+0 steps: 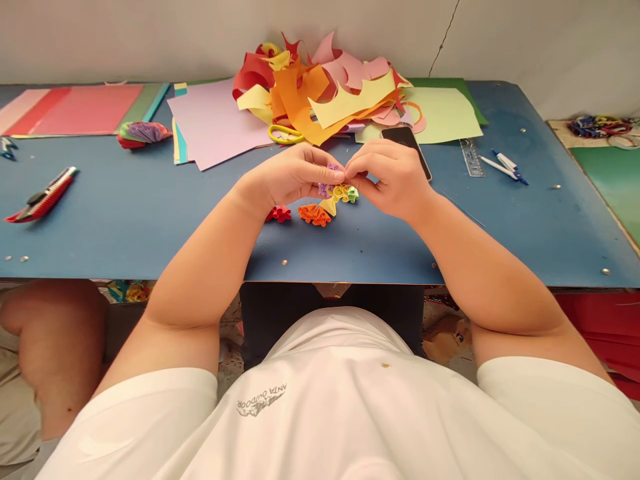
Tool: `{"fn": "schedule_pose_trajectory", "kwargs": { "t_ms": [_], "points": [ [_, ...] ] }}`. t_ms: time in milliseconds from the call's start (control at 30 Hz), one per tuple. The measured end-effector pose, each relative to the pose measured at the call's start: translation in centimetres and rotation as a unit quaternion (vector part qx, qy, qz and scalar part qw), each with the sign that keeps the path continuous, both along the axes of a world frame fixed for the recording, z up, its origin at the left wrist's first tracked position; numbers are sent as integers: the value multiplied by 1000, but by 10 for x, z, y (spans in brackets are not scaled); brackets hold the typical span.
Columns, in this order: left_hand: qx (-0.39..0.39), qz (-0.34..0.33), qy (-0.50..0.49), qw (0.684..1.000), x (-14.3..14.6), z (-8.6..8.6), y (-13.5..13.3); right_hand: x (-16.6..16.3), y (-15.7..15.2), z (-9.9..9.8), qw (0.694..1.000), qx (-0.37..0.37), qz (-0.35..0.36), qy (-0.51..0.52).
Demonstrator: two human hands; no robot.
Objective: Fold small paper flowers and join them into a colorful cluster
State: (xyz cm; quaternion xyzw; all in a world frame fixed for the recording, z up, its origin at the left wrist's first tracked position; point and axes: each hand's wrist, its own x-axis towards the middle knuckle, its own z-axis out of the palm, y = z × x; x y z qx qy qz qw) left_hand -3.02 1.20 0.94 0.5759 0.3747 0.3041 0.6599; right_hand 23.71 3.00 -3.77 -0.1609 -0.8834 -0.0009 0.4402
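My left hand (285, 175) is closed, its thumb and fingers pinching a curled purple paper flower (323, 191). Close against that thumb tip, my right hand (387, 175) has its thumb and index finger pressed together; whatever they grip is hidden. Just below the fingers lie a curled yellow paper flower (341, 193) and a small green one (353, 195). An orange pleated paper flower (314, 215) with a pale yellow piece (329, 206) beside it rests on the blue table (360, 257). A red paper flower (280, 213) sits partly behind my left wrist.
Paper scraps (300, 87) are heaped at the back, with yellow-handled scissors (286, 135) at their front. A phone (407, 147), clear ruler (472, 158) and pens (505, 167) lie right. On the left are a multicoloured folded paper piece (144, 135) and a red utility knife (43, 195). Someone's leg (60, 347) shows lower left.
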Motion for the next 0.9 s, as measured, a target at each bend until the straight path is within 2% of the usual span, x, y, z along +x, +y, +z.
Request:
{"fn": "schedule_pose_trajectory", "kwargs": {
  "t_ms": [133,333,667,767,900],
  "points": [
    [2,-3,27,1000,-3,1,2,-2,-2,-1,999,-36,18,23],
    [-1,-10,36,999,-5,2,2,-1,-12,9,991,-129,32,2],
    [-16,34,-25,999,3,3,-3,-4,-18,14,982,-179,-32,41],
    [-9,57,4,998,3,5,-4,-8,-22,13,978,-198,-40,58],
    [-2,66,33,997,2,8,-6,-15,-21,3,960,-246,-88,96]
  ]
}}
